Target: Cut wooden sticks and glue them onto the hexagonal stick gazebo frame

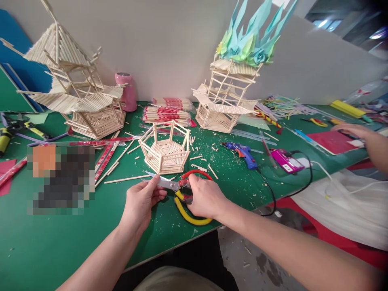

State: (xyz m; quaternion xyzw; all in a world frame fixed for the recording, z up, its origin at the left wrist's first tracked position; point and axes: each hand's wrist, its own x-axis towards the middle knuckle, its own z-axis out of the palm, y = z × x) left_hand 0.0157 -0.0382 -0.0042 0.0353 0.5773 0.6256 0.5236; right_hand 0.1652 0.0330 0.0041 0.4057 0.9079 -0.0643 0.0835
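Scissors (171,185) with one red and one yellow handle loop are in my right hand (204,196), its fingers wrapped round the handles. The blades point left, toward my left hand (141,202). That hand is closed in a pinch at the blade tips; whatever lies between thumb and fingers is too small to make out. Just beyond both hands stands a small open hexagonal frame (166,155) of pale wooden sticks, upright on the green table (97,238). Loose sticks (125,179) lie to its left.
Two taller stick towers, one with a pointed roof (87,101), one topped with teal paper (227,93), stand behind. Packs of sticks (166,116), a pink bottle (129,92), a blue glue gun (242,153) and a pink box (286,161) are around. Another person's hand (353,131) is at right.
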